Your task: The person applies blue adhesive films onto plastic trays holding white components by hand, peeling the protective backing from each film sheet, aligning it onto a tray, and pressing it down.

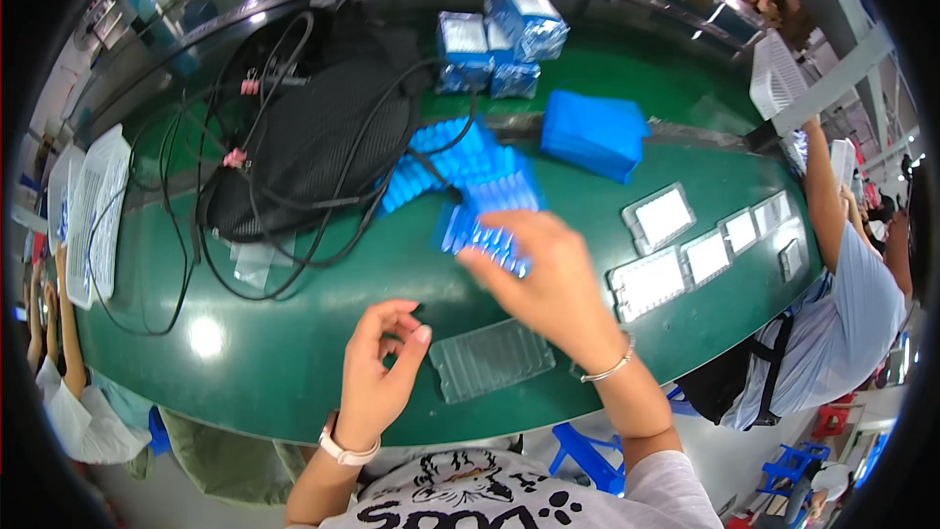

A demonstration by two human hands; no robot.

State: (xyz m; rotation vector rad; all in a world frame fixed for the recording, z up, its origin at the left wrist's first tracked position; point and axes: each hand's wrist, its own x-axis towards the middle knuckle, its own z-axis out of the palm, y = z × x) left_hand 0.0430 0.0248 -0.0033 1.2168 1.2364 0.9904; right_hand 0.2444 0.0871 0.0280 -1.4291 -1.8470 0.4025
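My right hand reaches over the table with thumb and fingers closed round a small row of shiny blue cylinders. Just behind it, more blue cylinders lie in rows on blue sheeting. My left hand hovers nearer the table's front edge, its fingers loosely curled and the thumb apart, with nothing visible in it. Between my two forearms a clear plastic tray with moulded grooves lies flat on the green table. The fingertips of my right hand partly cover what they grip.
A black mesh bag with looping black cables fills the left of the green table. Blue wrapped packs and a blue bundle stand behind. Filled clear trays line the right, near a co-worker. White baskets stand left.
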